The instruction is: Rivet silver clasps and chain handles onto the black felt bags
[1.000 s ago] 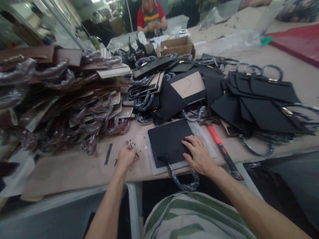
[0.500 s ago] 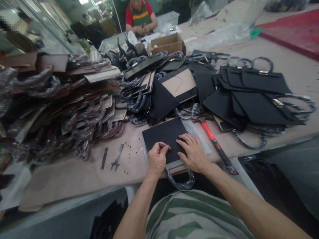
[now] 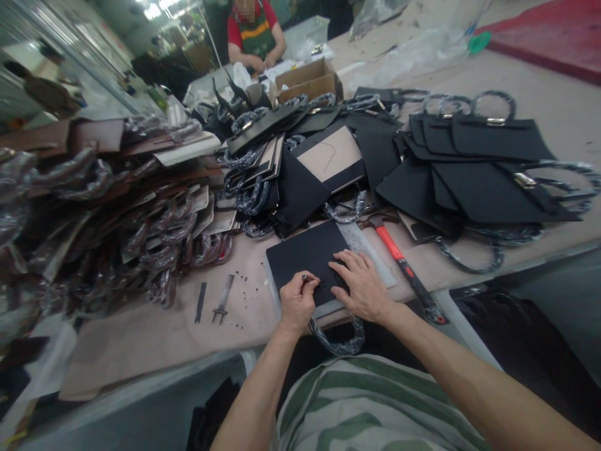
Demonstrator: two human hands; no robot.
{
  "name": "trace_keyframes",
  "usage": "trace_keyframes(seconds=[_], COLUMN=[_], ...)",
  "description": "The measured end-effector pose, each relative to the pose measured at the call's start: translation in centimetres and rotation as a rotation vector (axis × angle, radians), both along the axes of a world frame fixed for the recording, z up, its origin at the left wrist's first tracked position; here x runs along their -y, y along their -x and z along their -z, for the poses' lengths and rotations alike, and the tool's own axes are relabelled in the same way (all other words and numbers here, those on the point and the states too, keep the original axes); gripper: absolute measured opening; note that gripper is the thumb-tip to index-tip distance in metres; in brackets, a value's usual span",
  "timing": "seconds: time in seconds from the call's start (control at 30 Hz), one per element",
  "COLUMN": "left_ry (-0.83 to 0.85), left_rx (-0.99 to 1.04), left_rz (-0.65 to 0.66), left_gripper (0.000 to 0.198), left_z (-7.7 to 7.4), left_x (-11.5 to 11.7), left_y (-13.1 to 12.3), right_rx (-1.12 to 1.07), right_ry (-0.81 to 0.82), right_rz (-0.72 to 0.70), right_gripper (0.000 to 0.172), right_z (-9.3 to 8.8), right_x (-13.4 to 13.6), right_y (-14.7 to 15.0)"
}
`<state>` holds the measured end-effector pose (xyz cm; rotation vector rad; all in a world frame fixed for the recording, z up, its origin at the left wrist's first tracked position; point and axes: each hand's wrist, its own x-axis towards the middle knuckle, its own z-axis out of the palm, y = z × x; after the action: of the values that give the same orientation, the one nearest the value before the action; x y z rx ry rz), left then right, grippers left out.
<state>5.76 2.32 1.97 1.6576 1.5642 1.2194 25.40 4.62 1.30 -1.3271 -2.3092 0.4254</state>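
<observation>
A black bag panel point(image 3: 305, 254) lies flat on a grey cutting plate point(image 3: 370, 250) at the table's front edge, its plastic-wrapped handle point(image 3: 340, 341) hanging over the edge. My right hand point(image 3: 361, 285) lies flat on the panel, fingers spread. My left hand point(image 3: 297, 299) is closed in a pinch on a small dark metal punch, its tip on the panel beside my right fingers.
A red-handled hammer point(image 3: 399, 257) lies right of the plate. A forked metal tool point(image 3: 223, 299), a dark strip point(image 3: 200, 302) and small black bits sit to the left. Stacks of brown point(image 3: 122, 207) and black bag panels point(image 3: 474, 169) fill the table. A person point(image 3: 253, 34) works at the far end.
My left hand left the small tools on the table at left, carrying a small punch, and came onto the black panel next to my right hand. My right hand stayed flat.
</observation>
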Motion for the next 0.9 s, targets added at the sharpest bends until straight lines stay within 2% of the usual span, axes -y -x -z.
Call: trace_keyframes(seconds=[0.13,0.2,0.3,0.4,0.47,0.57,0.63,0.67,0.73,0.8,0.83,0.9], left_ry=[-0.089,-0.112,-0.166,-0.213,-0.231,-0.244,-0.248,-0.249,-0.252,-0.255,-0.259,-0.262], left_rx=[-0.078,-0.113,-0.161,-0.210,-0.232,-0.244,-0.244,-0.243,-0.237,-0.233,-0.231,-0.232], left_rz=[-0.035,-0.057,-0.037,0.013,0.039,0.069,0.080,0.082,0.082,0.081,0.081,0.085], left_gripper=[0.011,0.010,0.011,0.013,0.013,0.014,0.014,0.014,0.014,0.014,0.014,0.014], left_z=[0.6,0.8,1.1,1.4,1.5,1.7,1.8,1.7,1.7,1.6,1.6,1.6], left_x=[0.1,0.2,0.3,0.3,0.3,0.3,0.2,0.2,0.2,0.2,0.2,0.2], left_y=[-0.3,-0.4,-0.4,-0.4,-0.3,-0.2,-0.2,-0.2,-0.3,-0.4,-0.4,-0.5], right_rx=[-0.169,-0.196,0.015,0.279,0.268,-0.158,-0.433,-0.500,-0.524,-0.543,-0.542,-0.457], right_ry=[0.010,-0.025,-0.003,0.239,0.413,0.783,1.008,1.065,1.070,0.998,0.916,0.650], right_rz=[-0.032,0.094,0.371,0.523,0.569,0.617,0.604,0.589,0.573,0.562,0.542,0.459], right_gripper=[0.043,0.037,0.034,0.032,0.024,0.008,0.007,0.008,0.012,0.016,0.021,0.033], right_z=[0.0,-0.3,-1.1,-2.0,-2.5,-3.7,-4.9,-5.7,-7.3,-9.0,-9.9,-11.5], right_x=[-1.1,-1.6,-2.1,-2.3,-2.7,-3.9,-4.5,-4.5,-3.8,-2.0,-1.0,1.2], right_y=[-1.5,-3.0,-5.7,-8.0,-9.0,-9.5,-9.3,-9.1,-8.5,-7.9,-7.5,-6.9])
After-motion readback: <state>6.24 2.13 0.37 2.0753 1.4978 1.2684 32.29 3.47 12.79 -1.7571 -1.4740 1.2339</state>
